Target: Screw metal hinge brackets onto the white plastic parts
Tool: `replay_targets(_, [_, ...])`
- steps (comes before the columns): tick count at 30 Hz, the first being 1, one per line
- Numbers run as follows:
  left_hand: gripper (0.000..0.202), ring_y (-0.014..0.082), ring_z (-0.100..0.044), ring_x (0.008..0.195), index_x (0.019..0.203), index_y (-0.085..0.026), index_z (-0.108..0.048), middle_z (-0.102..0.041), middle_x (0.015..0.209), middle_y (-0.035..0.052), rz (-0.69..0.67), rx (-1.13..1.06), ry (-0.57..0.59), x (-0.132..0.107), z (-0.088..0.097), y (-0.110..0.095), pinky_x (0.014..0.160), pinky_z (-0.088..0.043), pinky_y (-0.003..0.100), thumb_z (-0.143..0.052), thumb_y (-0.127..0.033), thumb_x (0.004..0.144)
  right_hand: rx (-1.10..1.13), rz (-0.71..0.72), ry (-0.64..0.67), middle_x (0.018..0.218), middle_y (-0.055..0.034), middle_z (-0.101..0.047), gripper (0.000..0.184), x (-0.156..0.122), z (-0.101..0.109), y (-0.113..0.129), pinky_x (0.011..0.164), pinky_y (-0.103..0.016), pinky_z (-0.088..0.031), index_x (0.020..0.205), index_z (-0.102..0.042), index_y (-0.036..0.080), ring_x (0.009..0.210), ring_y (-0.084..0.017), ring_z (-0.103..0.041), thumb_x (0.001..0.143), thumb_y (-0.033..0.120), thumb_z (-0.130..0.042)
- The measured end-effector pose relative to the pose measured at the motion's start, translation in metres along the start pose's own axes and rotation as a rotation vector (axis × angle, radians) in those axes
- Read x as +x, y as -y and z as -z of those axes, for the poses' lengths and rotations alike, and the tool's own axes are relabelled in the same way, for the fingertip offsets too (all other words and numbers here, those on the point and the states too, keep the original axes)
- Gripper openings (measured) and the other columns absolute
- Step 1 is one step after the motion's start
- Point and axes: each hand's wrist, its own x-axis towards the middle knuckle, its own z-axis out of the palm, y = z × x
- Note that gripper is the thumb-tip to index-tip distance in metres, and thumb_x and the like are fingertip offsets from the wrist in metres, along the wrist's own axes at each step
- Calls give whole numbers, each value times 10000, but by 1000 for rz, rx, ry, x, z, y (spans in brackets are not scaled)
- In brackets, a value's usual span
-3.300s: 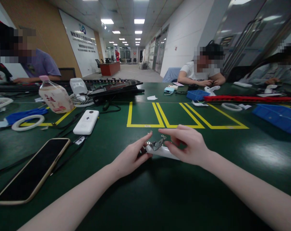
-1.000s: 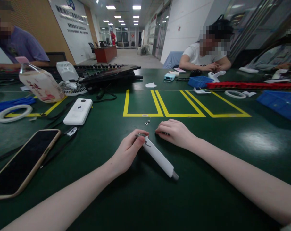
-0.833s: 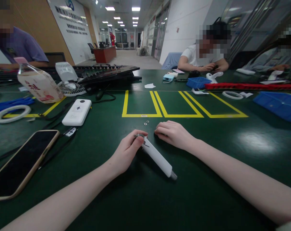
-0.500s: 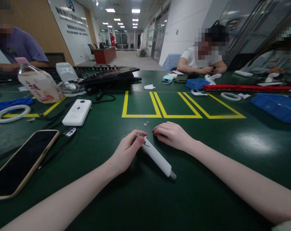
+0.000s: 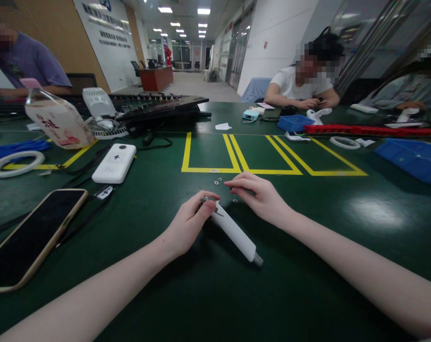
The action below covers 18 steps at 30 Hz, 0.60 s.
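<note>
My left hand (image 5: 189, 221) is closed on the upper end of a long white bar (image 5: 235, 232) with a grey stub at its lower end. Thin metal pieces show by the thumb; the fingers partly cover them. The bar slants down to the right above the green table. My right hand (image 5: 260, 197) is to its right, thumb and forefinger close together; anything between them is too small to make out. One small metal ring (image 5: 235, 201) lies just below those fingertips. Two more small rings (image 5: 218, 181) lie on the table just beyond the hands.
Yellow tape outlines (image 5: 210, 170) mark the table ahead. To the left are a phone (image 5: 33, 237), a white power bank (image 5: 115, 164), a tape roll (image 5: 16, 164) and a bottle (image 5: 59, 121). A blue bin (image 5: 411, 159) stands at right. Other people sit across the table.
My right hand has lifted slightly and its fingers have unfolded into a pinch-like pose. A small ring now shows beneath it. The left hand keeps the white bar nearly still.
</note>
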Motion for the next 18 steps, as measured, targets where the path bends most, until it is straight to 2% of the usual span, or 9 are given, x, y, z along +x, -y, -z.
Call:
replay_targets(4, [635, 281, -563, 1050, 1139, -161, -595, -622, 1117, 114, -10, -13, -2, 0, 0, 2, 863, -447, 386, -305, -683, 923, 67, -46, 18, 982, -58, -606, 157, 2, -1, 11, 764, -287, -512, 1014, -644, 167, 892, -166, -599, 932, 165, -509])
replay_targets(9, [652, 272, -575, 1002, 1153, -159, -593, -635, 1044, 107, -10, -21, 9, -1, 0, 1, 852, -456, 385, -285, -687, 925, 205, -133, 103, 924, -42, -630, 122, 2, -3, 18, 723, -273, -540, 996, -610, 145, 825, -147, -633, 947, 197, -512])
replay_targets(14, [641, 269, -573, 1014, 1147, -153, -594, -639, 1049, 107, -27, -25, 12, 0, 0, 1, 853, -461, 373, -300, -678, 928, 294, -191, 83, 897, -33, -646, 127, 5, -2, 26, 681, -250, -547, 973, -662, 144, 769, -132, -636, 910, 233, -597])
replay_targets(18, [617, 253, -582, 956, 1121, -159, -601, -648, 1011, 92, -75, -6, 1, 2, 0, 5, 831, -464, 360, -325, -674, 924, 471, -294, 109, 845, -39, -659, 138, 10, -2, 36, 661, -249, -558, 927, -689, 137, 735, -137, -641, 869, 257, -654])
